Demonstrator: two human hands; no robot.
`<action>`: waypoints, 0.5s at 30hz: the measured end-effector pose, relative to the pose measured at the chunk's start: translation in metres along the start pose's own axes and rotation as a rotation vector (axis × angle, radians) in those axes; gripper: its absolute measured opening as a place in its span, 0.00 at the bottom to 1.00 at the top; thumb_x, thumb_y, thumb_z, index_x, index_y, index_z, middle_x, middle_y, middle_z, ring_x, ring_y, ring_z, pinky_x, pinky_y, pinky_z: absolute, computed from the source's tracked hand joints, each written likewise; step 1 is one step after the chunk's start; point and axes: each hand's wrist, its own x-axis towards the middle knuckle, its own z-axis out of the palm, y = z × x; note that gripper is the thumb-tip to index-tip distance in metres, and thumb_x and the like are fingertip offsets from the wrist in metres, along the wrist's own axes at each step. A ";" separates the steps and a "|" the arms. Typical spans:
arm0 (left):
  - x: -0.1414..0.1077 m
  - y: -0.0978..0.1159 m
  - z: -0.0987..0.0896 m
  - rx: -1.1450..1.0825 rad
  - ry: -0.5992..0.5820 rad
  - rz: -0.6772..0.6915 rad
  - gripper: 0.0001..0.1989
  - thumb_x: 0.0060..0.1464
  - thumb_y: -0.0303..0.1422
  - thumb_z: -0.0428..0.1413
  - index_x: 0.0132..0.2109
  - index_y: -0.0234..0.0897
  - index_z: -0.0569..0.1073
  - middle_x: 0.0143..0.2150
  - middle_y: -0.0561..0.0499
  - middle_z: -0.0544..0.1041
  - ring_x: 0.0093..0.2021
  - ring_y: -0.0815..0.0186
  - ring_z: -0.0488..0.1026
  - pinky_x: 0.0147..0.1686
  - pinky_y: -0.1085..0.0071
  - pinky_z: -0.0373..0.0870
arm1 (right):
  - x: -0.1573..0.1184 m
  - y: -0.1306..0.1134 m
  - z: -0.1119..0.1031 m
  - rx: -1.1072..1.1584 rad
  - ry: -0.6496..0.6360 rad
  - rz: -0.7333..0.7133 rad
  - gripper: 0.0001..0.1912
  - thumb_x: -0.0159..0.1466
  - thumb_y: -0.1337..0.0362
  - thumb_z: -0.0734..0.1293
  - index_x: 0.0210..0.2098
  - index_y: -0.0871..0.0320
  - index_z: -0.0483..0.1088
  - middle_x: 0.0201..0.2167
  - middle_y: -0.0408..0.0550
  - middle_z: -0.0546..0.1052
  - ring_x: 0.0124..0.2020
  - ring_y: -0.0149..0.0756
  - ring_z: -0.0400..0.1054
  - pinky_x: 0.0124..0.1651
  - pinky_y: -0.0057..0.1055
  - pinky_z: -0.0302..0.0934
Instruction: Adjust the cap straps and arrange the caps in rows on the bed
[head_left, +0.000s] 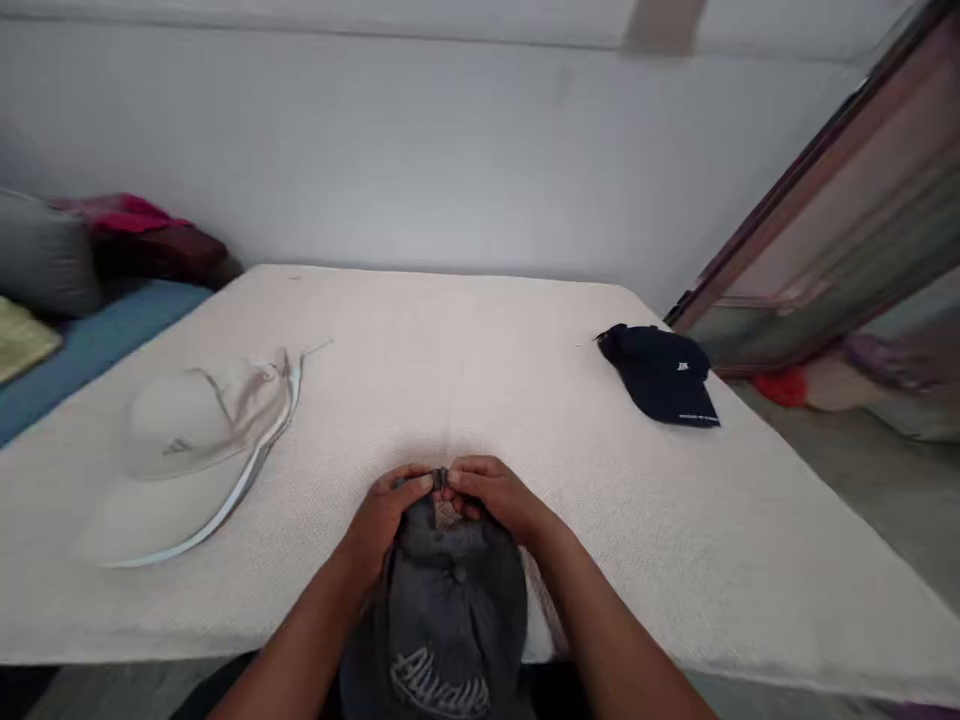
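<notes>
A dark grey baseball cap (457, 600) with white lettering lies at the near edge of the table, its brim toward me and its back strap away from me. My left hand (388, 515) pinches the left end of the strap between thumb and fingers. From the other side my right hand (495, 492) grips the strap's right end, so both thumbs almost meet at a small dark buckle (439, 478). The opening under the strap shows between the hands. Part of the brim is cut off by the bottom of the view.
On the left of the white-covered table (450, 350) rests a cream cap (180, 425) with a wide brim and neck flap. A navy cap (660, 370) sits at the right. Behind the table stands a wall (435, 150); cushions (45, 255) are at far left.
</notes>
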 end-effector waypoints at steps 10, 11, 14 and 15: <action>-0.004 -0.003 -0.002 -0.023 -0.034 -0.002 0.06 0.46 0.30 0.62 0.33 0.34 0.75 0.27 0.52 0.78 0.27 0.67 0.74 0.32 0.71 0.71 | -0.001 0.000 -0.003 0.000 -0.040 -0.019 0.16 0.58 0.53 0.67 0.27 0.61 0.70 0.21 0.42 0.68 0.19 0.23 0.54 0.21 0.24 0.45; -0.003 -0.004 -0.002 -0.018 -0.034 -0.005 0.06 0.46 0.30 0.62 0.34 0.34 0.75 0.28 0.51 0.78 0.28 0.67 0.75 0.32 0.71 0.71 | -0.001 0.000 -0.003 -0.002 -0.042 -0.017 0.15 0.58 0.53 0.67 0.27 0.61 0.70 0.21 0.42 0.68 0.19 0.23 0.54 0.21 0.24 0.46; -0.002 -0.005 -0.003 -0.011 -0.035 -0.004 0.06 0.46 0.30 0.62 0.33 0.34 0.75 0.28 0.50 0.78 0.28 0.66 0.75 0.33 0.71 0.71 | -0.001 0.002 -0.004 0.007 -0.035 -0.016 0.14 0.59 0.55 0.66 0.28 0.61 0.71 0.21 0.42 0.68 0.19 0.23 0.54 0.21 0.24 0.46; -0.001 -0.005 -0.003 -0.014 -0.038 -0.002 0.06 0.46 0.30 0.62 0.33 0.33 0.75 0.28 0.51 0.78 0.28 0.67 0.74 0.32 0.72 0.70 | -0.001 0.002 -0.004 0.012 -0.034 -0.019 0.14 0.59 0.56 0.66 0.28 0.61 0.71 0.21 0.42 0.68 0.19 0.23 0.54 0.21 0.24 0.45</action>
